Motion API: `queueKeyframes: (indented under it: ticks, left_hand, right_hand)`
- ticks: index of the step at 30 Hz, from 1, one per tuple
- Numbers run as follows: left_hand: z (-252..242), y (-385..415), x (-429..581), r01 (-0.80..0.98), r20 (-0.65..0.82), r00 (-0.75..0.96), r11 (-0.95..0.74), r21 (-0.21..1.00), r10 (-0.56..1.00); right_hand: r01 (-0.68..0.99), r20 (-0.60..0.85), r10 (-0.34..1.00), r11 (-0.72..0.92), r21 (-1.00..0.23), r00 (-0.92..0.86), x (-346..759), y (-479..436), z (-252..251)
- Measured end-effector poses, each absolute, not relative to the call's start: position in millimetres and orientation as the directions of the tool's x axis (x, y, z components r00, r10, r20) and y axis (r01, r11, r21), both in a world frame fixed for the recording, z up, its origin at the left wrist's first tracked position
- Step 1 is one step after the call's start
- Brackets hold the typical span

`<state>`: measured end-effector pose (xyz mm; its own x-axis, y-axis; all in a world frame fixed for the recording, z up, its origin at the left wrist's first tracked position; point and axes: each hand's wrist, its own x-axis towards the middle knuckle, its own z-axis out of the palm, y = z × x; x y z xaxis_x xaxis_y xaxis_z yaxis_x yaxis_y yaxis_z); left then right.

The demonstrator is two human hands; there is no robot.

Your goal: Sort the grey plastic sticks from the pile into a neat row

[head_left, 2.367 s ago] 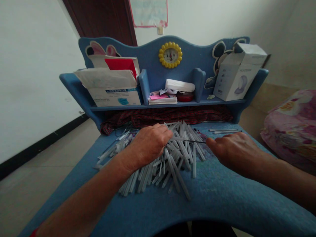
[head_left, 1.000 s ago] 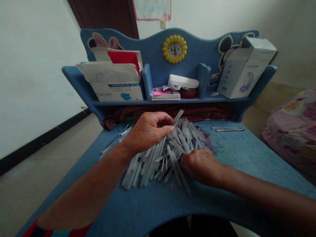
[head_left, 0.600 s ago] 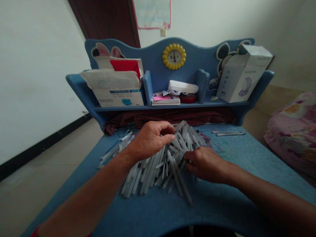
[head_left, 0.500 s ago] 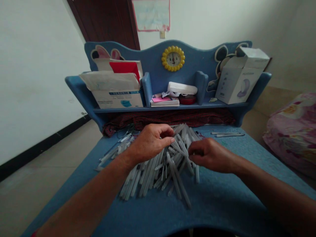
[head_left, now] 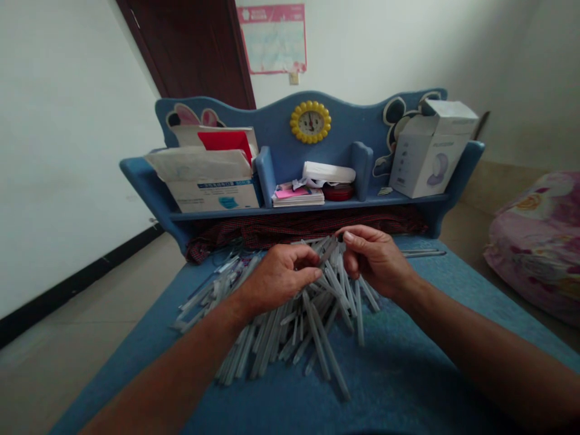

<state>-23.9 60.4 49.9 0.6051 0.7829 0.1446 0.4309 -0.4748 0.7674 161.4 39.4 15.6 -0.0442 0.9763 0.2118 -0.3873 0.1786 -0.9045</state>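
Observation:
A heap of thin pale-grey plastic tubes [head_left: 294, 314] lies spread on the blue desk [head_left: 399, 362]. My left hand [head_left: 278, 278] rests on top of the heap, its fingers curled and pinched round several tubes. My right hand [head_left: 374, 260] is raised just to its right, thumb and fingers pinched on one tube end [head_left: 330, 249] that points towards the left hand. The two hands nearly touch above the far part of the heap.
A blue shelf unit [head_left: 299, 199] stands at the back of the desk with a white mask box [head_left: 208, 187], booklets [head_left: 296, 194], a yellow clock [head_left: 310, 122] and a white carton [head_left: 426, 157]. Red checked cloth [head_left: 308, 223] lies beneath it. Two loose tubes [head_left: 421, 252] lie far right. Bedding [head_left: 539, 235] is at right.
My right hand rose from the near side of the heap and came up beside my left hand, pinching a tube. The left hand stayed on the heap. The view tilted up a little.

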Motion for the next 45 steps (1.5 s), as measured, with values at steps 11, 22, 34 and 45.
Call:
queueKeyframes:
  ticks: [11,22,34,45]
  left_hand:
    - [46.1,65.7,-25.6,0.376,0.086,0.517,-0.317,0.871,0.851]
    - [36.8,76.3,-29.3,0.326,0.081,0.508,-0.278,0.903,0.858]
    - [35.7,71.8,-27.3,0.279,0.090,0.478,-0.249,0.927,0.874]
    - [40.4,74.5,-30.5,0.435,0.142,0.505,-0.393,0.810,0.851]
  right_hand:
    - [-0.466,0.204,0.977,0.152,-0.872,-0.062,145.4,60.0,12.8]
    - [-0.487,0.201,0.978,0.146,-0.861,-0.063,138.9,69.8,6.5]
    - [-0.491,0.183,0.982,0.134,-0.861,-0.054,133.5,66.3,6.6]
    - [-0.027,0.407,0.906,0.406,-0.913,-0.119,164.4,72.4,14.3]
